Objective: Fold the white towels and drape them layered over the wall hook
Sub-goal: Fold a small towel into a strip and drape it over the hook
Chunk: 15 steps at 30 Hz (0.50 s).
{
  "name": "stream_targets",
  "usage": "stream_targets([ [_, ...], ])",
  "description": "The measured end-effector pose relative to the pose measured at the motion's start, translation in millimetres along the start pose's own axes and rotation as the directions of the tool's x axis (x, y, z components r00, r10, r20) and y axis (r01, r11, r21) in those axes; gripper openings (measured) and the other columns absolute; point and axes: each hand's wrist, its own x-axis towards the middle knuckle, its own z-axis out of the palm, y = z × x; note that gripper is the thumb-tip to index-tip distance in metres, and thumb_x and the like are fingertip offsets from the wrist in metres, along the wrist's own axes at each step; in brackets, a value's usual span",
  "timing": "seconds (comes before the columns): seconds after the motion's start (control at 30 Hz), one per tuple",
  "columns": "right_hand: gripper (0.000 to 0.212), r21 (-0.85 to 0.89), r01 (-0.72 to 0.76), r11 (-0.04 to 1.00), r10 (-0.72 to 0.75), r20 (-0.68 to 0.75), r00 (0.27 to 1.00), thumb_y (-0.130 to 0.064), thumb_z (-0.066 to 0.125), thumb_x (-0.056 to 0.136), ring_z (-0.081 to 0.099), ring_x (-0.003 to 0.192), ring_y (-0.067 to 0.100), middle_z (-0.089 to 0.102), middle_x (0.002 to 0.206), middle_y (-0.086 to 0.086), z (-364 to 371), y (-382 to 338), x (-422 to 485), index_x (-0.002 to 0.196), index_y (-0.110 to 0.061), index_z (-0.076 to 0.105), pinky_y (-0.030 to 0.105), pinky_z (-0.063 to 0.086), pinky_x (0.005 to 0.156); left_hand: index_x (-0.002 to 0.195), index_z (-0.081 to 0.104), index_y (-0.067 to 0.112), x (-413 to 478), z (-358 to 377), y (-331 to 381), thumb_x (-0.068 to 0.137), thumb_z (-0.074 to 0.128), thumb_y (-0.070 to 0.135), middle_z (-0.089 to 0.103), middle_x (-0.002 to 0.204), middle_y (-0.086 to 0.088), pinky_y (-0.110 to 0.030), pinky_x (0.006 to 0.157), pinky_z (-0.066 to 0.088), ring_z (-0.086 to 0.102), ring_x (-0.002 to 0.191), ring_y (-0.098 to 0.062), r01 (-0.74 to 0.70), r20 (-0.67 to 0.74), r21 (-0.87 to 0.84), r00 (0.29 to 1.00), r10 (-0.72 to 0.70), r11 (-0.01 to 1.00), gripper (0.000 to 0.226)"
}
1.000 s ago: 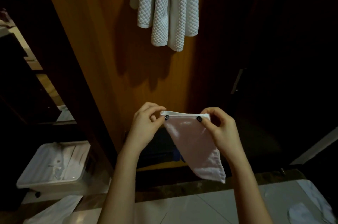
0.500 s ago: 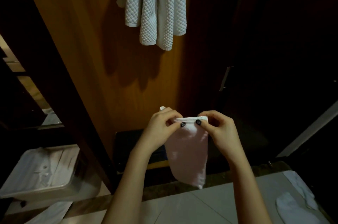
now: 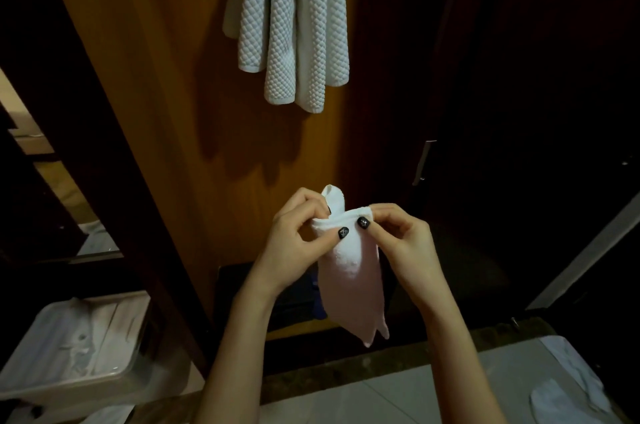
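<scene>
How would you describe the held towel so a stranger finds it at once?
Find the wooden wall panel. Below the textured towels hanging on it, the left hand and right hand pinch a small towel. Unlike them, it is smooth.

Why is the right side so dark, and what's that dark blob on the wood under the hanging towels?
In the head view, light hits the wood panel and the hanging waffle towels, which cast that shadow on it; the door on the right gets almost no light; the small white towel is bright on top, pinkish lower.
</scene>
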Motion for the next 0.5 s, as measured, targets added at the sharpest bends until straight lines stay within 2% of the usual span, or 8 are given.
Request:
stream_targets([
  [0.13,0.010,0.064,0.039,0.997,-0.045,0.095,0.994,-0.009,0.065,0.090,0.062,0.115,0.010,0.067,0.119,-0.003,8.1,-1.9,3.3,0.094,-0.006,0.074,0.025,0.050,0.097,0.064,0.048,0.022,0.8,-1.6,7.3,0.078,0.071,0.012,0.053,0.092,0.002,-0.012,0.076,0.041,0.053,0.087,-0.003,0.005,-0.026,-0.098,1.000,-0.007,0.995,0.029],
  [0.23,0.009,0.087,0.018,0.996,-0.027,0.107,0.994,-0.011,0.065,0.090,0.060,0.118,0.005,0.066,0.124,-0.006,12.6,-5.3,6.4,0.094,-0.009,0.073,0.019,0.049,0.096,0.068,0.049,0.021,3.4,-5.4,7.0,0.079,0.072,0.011,0.056,0.086,0.000,-0.021,0.072,0.044,0.055,0.083,-0.014,-0.028,-0.041,-0.093,0.999,0.025,0.995,0.027],
  [0.33,0.009,0.085,0.035,0.996,-0.044,0.102,0.994,-0.008,0.065,0.091,0.067,0.107,0.009,0.073,0.108,-0.002,16.1,-9.3,8.6,0.096,-0.005,0.073,0.019,0.051,0.088,0.071,0.050,0.025,2.8,-10.2,7.5,0.079,0.071,0.016,0.057,0.082,0.006,-0.021,0.070,0.045,0.055,0.079,-0.013,-0.025,-0.063,-0.097,0.998,0.019,0.995,0.024],
  [0.43,0.007,0.052,0.027,0.998,-0.031,0.071,0.997,-0.008,0.067,0.090,0.070,0.094,0.013,0.075,0.094,0.001,20.6,-11.2,8.3,0.092,-0.006,0.073,0.023,0.055,0.083,0.072,0.050,0.027,2.8,-13.1,5.8,0.079,0.074,0.009,0.056,0.086,0.010,-0.015,0.069,0.043,0.055,0.082,-0.008,-0.055,-0.111,0.034,0.992,0.059,0.998,0.031],
  [0.5,0.005,0.045,0.014,0.999,-0.016,0.041,0.999,-0.008,0.068,0.089,0.071,0.090,0.015,0.074,0.089,0.002,22.2,-11.3,8.2,0.088,-0.008,0.073,0.027,0.057,0.081,0.072,0.053,0.022,4.2,-14.8,4.3,0.077,0.077,0.006,0.056,0.089,0.011,-0.011,0.067,0.042,0.055,0.083,-0.006,-0.059,-0.178,0.106,0.981,0.077,0.993,0.029],
])
